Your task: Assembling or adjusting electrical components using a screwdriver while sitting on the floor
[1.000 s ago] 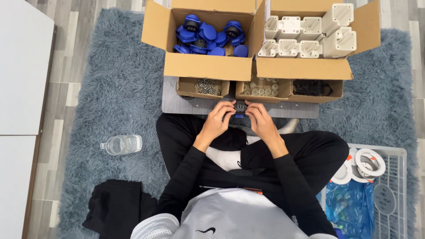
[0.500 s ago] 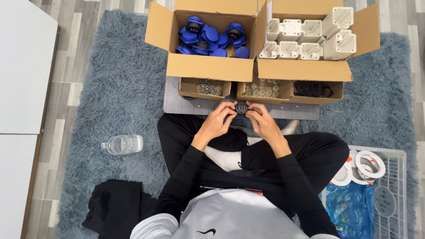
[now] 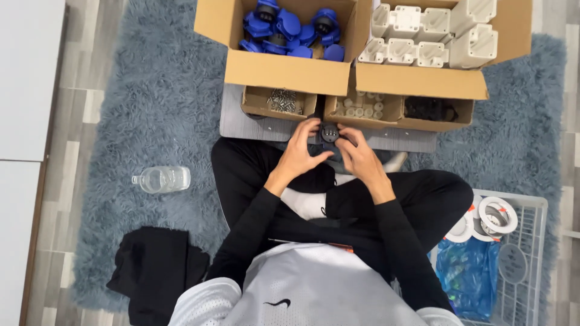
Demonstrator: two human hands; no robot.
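- Both forearms reach forward from the lap and converge; the left hand (image 3: 300,151) and right hand (image 3: 356,154) meet over the near edge of a grey board (image 3: 241,124).
- The left hand's fingers curl closed around the side of a small dark round part (image 3: 329,133); the right hand's fingertips pinch its other side.
- The part sits between the fingertips, its round face turned up toward the camera; its long axis cannot be told.
- Just beyond the hands stand small cardboard trays: screws (image 3: 284,101), pale pieces (image 3: 360,108), black pieces (image 3: 430,109).
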